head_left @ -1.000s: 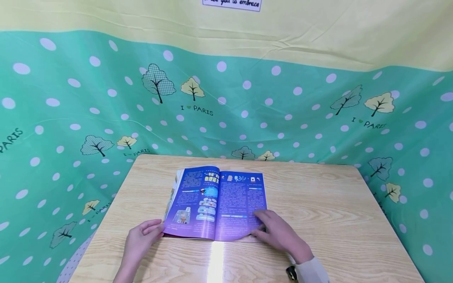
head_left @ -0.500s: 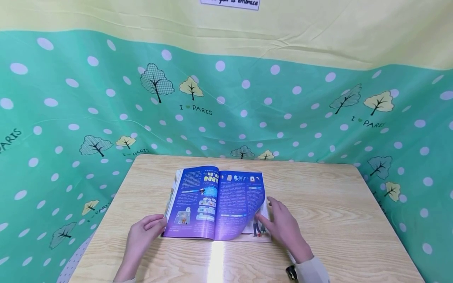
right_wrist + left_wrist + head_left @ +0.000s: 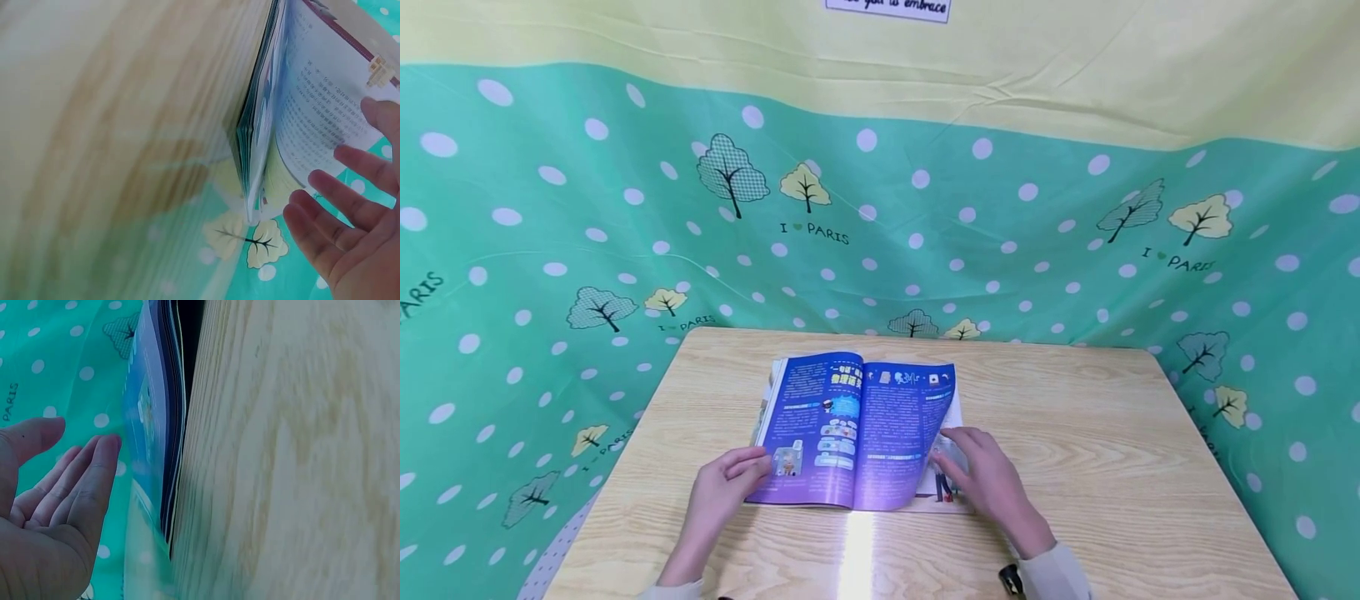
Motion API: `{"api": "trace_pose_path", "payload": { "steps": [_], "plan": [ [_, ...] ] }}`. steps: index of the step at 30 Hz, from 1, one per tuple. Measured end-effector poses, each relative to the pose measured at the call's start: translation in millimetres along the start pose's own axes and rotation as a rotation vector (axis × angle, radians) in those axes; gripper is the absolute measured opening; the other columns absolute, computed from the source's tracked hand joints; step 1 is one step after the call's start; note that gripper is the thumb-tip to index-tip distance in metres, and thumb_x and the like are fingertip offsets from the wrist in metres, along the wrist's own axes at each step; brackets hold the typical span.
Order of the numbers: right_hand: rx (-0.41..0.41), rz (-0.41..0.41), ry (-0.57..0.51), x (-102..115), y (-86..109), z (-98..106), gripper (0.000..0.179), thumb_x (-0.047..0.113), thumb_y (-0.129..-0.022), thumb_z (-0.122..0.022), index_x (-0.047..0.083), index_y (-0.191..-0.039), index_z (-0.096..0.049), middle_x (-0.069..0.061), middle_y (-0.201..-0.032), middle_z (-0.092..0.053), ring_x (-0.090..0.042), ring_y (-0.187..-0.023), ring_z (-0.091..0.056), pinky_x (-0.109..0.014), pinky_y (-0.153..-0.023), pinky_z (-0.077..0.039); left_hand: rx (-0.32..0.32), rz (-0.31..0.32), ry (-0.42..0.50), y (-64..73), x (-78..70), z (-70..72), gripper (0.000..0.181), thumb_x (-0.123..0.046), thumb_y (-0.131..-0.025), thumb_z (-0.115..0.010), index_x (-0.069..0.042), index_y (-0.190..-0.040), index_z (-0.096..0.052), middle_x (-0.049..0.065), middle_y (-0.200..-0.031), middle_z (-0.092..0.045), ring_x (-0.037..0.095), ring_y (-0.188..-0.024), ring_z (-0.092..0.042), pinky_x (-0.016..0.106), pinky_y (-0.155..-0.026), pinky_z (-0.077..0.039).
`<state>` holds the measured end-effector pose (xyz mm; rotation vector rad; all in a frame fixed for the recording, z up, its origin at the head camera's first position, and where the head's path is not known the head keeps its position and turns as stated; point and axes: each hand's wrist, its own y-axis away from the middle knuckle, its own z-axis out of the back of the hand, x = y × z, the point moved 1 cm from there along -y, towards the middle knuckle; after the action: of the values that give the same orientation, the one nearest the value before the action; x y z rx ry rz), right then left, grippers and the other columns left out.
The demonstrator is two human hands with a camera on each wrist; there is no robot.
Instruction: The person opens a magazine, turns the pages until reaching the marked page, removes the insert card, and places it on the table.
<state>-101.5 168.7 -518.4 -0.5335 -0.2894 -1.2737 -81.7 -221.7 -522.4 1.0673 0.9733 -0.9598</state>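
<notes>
Lying open on the wooden table (image 3: 1090, 417), the magazine (image 3: 808, 425) has its curled right page (image 3: 891, 442) at ten o'clock from the nearer right hand (image 3: 992, 482), which is spread and grips nothing.

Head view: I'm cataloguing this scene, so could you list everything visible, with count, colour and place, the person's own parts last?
magazine: 1, mostly blue and purple, open on the table, left of centre
lifted page: 1, blue-purple, curling up at the magazine's right side
table: 1, light wood, beneath the magazine
cloth: count unclear, green and yellow with pale dots and trees, behind and beside the table
label: 1, whitish with dark lettering, top edge, cut off
sleeves: 2, pale, bottom edge
left hand: 1, bare, at the magazine's lower left
right hand: 1, bare, beside the lifted page
</notes>
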Motion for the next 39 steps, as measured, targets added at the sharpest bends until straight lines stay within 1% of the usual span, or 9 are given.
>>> {"api": "trace_pose_path", "payload": {
  "steps": [7,10,15,18,23,26,30,35,39],
  "plan": [
    [0.085,0.096,0.002,3.3,0.3,-4.9,0.057,0.035,-0.095,-0.07,0.015,-0.146,-0.053,-0.014,-0.143,-0.054,-0.034,-0.129,-0.051,-0.054,-0.106,-0.047,0.034,-0.005,0.036,-1.2,-5.2,-15.3,0.045,-0.024,-0.088,-0.08,0.004,-0.12,-0.067,0.016,-0.103,-0.074,0.026,-0.092,-0.073,0.032,-0.081,-0.062],
    [0.122,0.112,0.009,6.0,-1.0,-6.2,0.063,0.033,-0.096,-0.069,0.015,-0.151,-0.045,-0.014,-0.148,-0.049,-0.033,-0.132,-0.048,-0.052,-0.11,-0.043,0.052,-0.011,0.048,-1.3,-8.3,-23.3,0.045,-0.025,-0.087,-0.081,0.003,-0.12,-0.068,0.016,-0.103,-0.074,0.027,-0.093,-0.073,0.032,-0.081,-0.062],
    [0.161,0.124,-0.001,11.6,-3.8,-9.7,0.067,0.031,-0.097,-0.068,0.017,-0.156,-0.037,-0.01,-0.153,-0.044,-0.029,-0.136,-0.044,-0.047,-0.113,-0.04,0.1,-0.052,0.099,-1.2,-13.7,-36.8,0.041,-0.018,-0.088,-0.079,0.006,-0.119,-0.067,0.019,-0.105,-0.073,0.028,-0.094,-0.072,0.032,-0.082,-0.062],
    [0.176,0.13,-0.012,14.9,-5.0,-12.0,0.068,0.031,-0.098,-0.067,0.019,-0.157,-0.035,-0.009,-0.155,-0.041,-0.029,-0.138,-0.043,-0.047,-0.113,-0.041,0.138,-0.064,0.149,-1.6,-16.8,-44.1,0.042,-0.015,-0.088,-0.079,0.009,-0.119,-0.065,0.022,-0.106,-0.072,0.031,-0.096,-0.072,0.032,-0.083,-0.062],
    [0.205,0.144,-0.012,19.9,-7.2,-14.3,0.07,0.035,-0.099,-0.065,0.021,-0.158,-0.031,-0.009,-0.158,-0.037,-0.03,-0.139,-0.04,-0.048,-0.113,-0.04,0.189,-0.084,0.195,-1.3,-20.9,-55.9,0.043,-0.014,-0.088,-0.079,0.011,-0.12,-0.064,0.024,-0.105,-0.071,0.034,-0.095,-0.072,0.033,-0.083,-0.062],
    [0.212,0.162,0.005,22.9,-8.5,-15.7,0.072,0.037,-0.098,-0.065,0.021,-0.159,-0.029,-0.009,-0.159,-0.035,-0.03,-0.14,-0.039,-0.049,-0.113,-0.04,0.221,-0.095,0.206,-0.3,-21.2,-63.0,0.042,-0.012,-0.088,-0.079,0.011,-0.119,-0.064,0.024,-0.105,-0.071,0.035,-0.094,-0.072,0.033,-0.084,-0.062],
    [0.225,0.164,0.027,26.2,-10.3,-18.0,0.074,0.039,-0.098,-0.065,0.022,-0.159,-0.028,-0.007,-0.16,-0.033,-0.029,-0.141,-0.038,-0.048,-0.114,-0.039,0.264,-0.082,0.212,0.9,-20.3,-72.0,0.043,-0.015,-0.087,-0.08,0.009,-0.12,-0.065,0.023,-0.107,-0.071,0.032,-0.095,-0.072,0.033,-0.084,-0.061],
    [0.238,0.168,0.041,29.9,-12.2,-20.0,0.076,0.044,-0.097,-0.065,0.021,-0.159,-0.029,-0.007,-0.16,-0.032,-0.029,-0.14,-0.039,-0.047,-0.113,-0.04,0.304,-0.079,0.248,1.8,-22.0,-81.0,0.047,-0.013,-0.086,-0.08,0.009,-0.123,-0.063,0.026,-0.109,-0.07,0.033,-0.095,-0.072,0.037,-0.084,-0.061],
    [0.241,0.177,0.052,32.6,-13.7,-20.6,0.077,0.046,-0.096,-0.065,0.02,-0.159,-0.029,-0.008,-0.16,-0.032,-0.03,-0.14,-0.039,-0.047,-0.113,-0.04,0.334,-0.09,0.222,1.6,-24.2,-86.4,0.047,-0.011,-0.085,-0.08,0.008,-0.124,-0.063,0.024,-0.108,-0.071,0.033,-0.093,-0.072,0.036,-0.082,-0.062]
  ]
}}
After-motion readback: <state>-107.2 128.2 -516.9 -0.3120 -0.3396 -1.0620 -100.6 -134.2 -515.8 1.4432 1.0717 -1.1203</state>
